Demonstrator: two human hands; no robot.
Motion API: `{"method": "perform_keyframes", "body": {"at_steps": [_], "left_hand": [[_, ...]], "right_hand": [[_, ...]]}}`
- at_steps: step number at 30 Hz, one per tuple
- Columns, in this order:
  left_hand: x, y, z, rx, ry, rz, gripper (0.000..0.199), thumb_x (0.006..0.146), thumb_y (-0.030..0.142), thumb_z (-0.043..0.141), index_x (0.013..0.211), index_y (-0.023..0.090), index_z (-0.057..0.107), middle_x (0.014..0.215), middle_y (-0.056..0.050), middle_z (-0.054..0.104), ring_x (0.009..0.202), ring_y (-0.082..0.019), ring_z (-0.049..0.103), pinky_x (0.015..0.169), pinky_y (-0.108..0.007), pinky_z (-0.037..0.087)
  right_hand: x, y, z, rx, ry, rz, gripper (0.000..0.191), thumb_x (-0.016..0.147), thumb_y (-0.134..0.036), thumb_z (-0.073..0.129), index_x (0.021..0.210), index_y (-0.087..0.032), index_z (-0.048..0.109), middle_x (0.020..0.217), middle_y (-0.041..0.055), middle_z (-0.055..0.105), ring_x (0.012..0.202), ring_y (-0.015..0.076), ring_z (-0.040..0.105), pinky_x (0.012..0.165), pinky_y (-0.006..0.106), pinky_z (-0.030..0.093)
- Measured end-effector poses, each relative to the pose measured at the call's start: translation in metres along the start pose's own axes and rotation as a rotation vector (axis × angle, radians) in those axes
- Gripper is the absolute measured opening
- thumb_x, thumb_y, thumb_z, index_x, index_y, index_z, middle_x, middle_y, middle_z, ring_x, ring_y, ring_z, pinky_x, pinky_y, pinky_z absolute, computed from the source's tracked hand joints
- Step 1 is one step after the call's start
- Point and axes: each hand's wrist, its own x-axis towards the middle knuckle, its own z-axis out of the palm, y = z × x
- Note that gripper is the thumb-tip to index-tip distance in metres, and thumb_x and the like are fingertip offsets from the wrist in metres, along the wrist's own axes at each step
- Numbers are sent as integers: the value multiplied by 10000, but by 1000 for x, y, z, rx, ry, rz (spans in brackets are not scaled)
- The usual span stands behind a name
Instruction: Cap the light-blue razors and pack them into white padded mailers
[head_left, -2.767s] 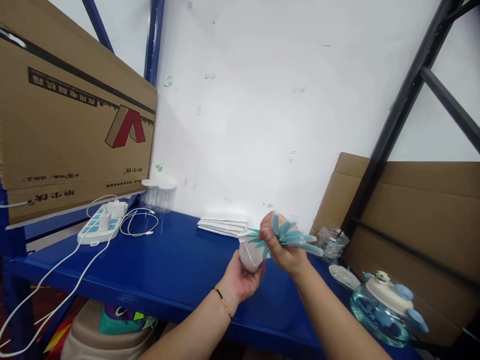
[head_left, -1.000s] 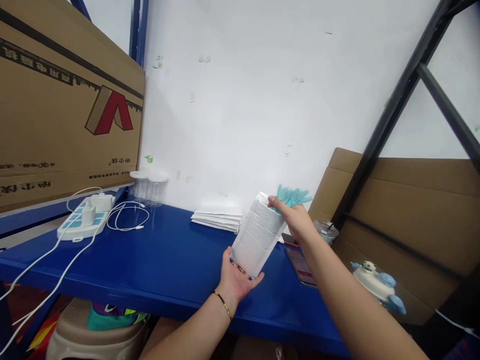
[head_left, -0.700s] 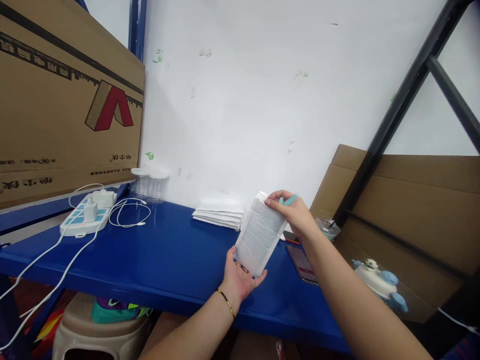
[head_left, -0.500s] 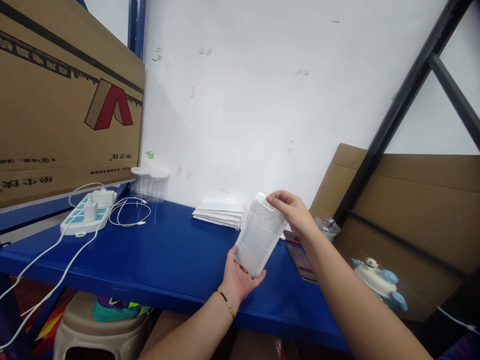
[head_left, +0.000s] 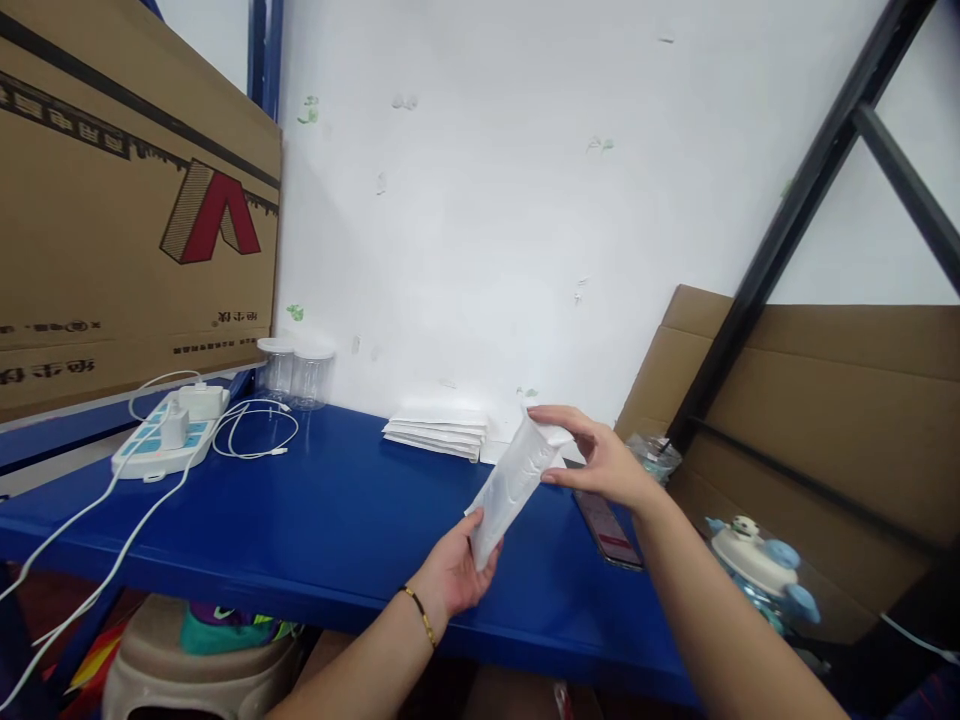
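Observation:
A white padded envelope [head_left: 510, 482] is held tilted above the blue table, its surface creased and its narrow side turned partly to the camera. My left hand [head_left: 459, 568], with a gold bracelet on the wrist, grips its lower end between thumb and fingers. At the upper end, my right hand [head_left: 592, 455] holds the envelope with thumb and fingers on opposite edges. Behind it, a stack of similar white envelopes [head_left: 436, 432] lies near the wall.
On the blue table [head_left: 315, 520] are a power strip [head_left: 161, 445] with white cables at the left, two clear jars [head_left: 311, 378] near the wall, and a phone [head_left: 609, 528] at the right. A large cardboard box [head_left: 135, 220] stands at the left.
The envelope has turned from nearly face-on to a narrower, edge-on angle. My right hand has spread across its upper end; my left hand has shifted slightly left.

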Motion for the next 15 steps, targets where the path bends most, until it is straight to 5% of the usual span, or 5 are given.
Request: {"method": "perform_keyframes", "body": {"at_steps": [4, 7, 11, 15], "left_hand": [[-19, 30, -13, 86, -55, -203, 253, 858, 259, 572, 1054, 99, 567, 554, 3, 611, 417, -82, 589, 288, -83, 365], [-30, 47, -23, 104, -206, -281, 306, 887, 307, 518, 1096, 86, 548, 542, 15, 598, 366, -59, 542, 295, -91, 365], [-36, 48, -36, 333, -208, 38, 432, 866, 444, 498, 1175, 143, 501, 810, -51, 662, 421, -81, 539, 311, -151, 350], [-37, 37, -46, 491, -187, 323, 344, 830, 395, 572, 1108, 194, 551, 829, -32, 620, 540, -88, 546, 442, -171, 384]], "right_hand": [[-5, 8, -12, -144, -26, 19, 327, 775, -362, 653, 1087, -263, 654, 1111, 79, 635, 1120, 255, 502, 916, 435, 426], [-9, 21, -14, -206, 98, 86, 223, 845, -389, 550, 906, -232, 697, 976, 62, 656, 1028, 245, 537, 814, 362, 453], [-14, 53, -23, -239, 406, 234, 292, 863, -448, 486, 824, -199, 634, 643, -9, 563, 604, 162, 501, 533, 262, 376], [-14, 110, -42, -133, 642, 352, 309, 801, -499, 537, 823, -203, 620, 671, -5, 589, 595, 162, 495, 514, 254, 365]]}}
